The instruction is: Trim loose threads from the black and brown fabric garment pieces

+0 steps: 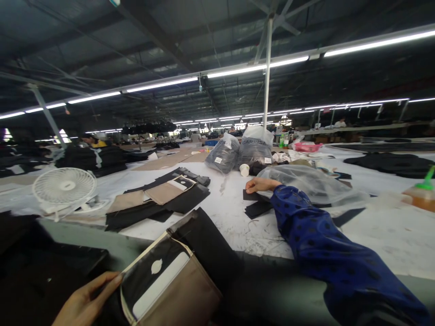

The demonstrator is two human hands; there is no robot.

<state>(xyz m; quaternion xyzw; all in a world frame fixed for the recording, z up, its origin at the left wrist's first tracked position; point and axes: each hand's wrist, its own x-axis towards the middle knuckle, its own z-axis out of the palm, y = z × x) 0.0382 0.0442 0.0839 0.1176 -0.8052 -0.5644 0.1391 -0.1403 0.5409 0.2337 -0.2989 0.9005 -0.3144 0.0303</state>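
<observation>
My left hand (pixel 89 299) is at the bottom left, its fingers closed on the edge of a tan and black cardboard template (pixel 171 283) with white cut-out shapes, lying over black fabric (pixel 207 246). My right arm in a blue dotted sleeve reaches across the white table (pixel 231 217). My right hand (pixel 261 184) rests with fingers flat on small black fabric pieces (pixel 255 203), beside a clear plastic bag (pixel 311 183).
A second stack of tan templates and black fabric (pixel 163 197) lies mid-table. A small white fan (pixel 64 186) stands at left. Two bagged bundles (pixel 243 151) and a white cup (pixel 244 170) sit farther back. An orange bottle with green cap (pixel 423 192) is at right. People work in the distance.
</observation>
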